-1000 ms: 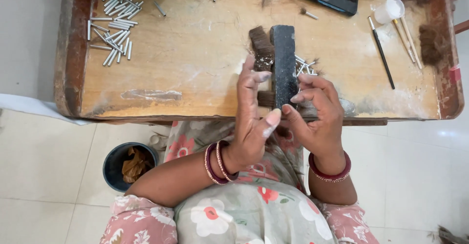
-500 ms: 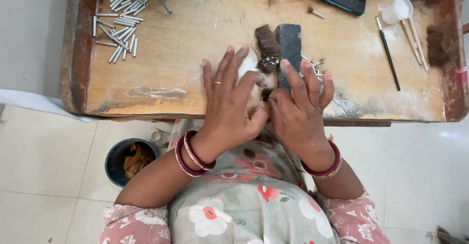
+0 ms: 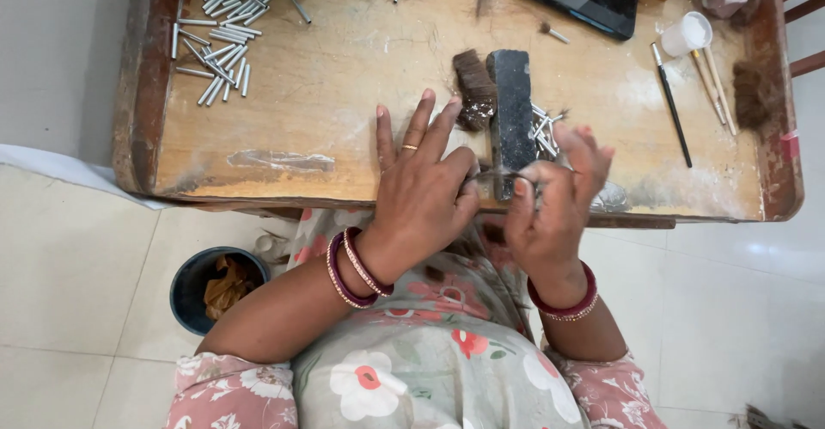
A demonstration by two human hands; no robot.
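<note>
Left hand (image 3: 421,193) pinches a thin tuft of dark hair (image 3: 498,174), other fingers splayed; right hand (image 3: 554,201), blurred, nips its other end. Tuft sits at near end of black block (image 3: 513,115). Best keep strands taut, aligned, pinch firm.

On the bench (image 3: 344,102), the metal tubes (image 3: 215,42) lie far left, the block (image 3: 513,111) in the middle, the brushes (image 3: 687,94) right.

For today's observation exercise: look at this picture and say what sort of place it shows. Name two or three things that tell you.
Probably a small hand-craft workbench, perhaps for brush making: a worn wooden table with a raised rim, a scatter of small metal tubes, a tuft of brown hair beside a dark block, and thin brushes at the side.
</note>
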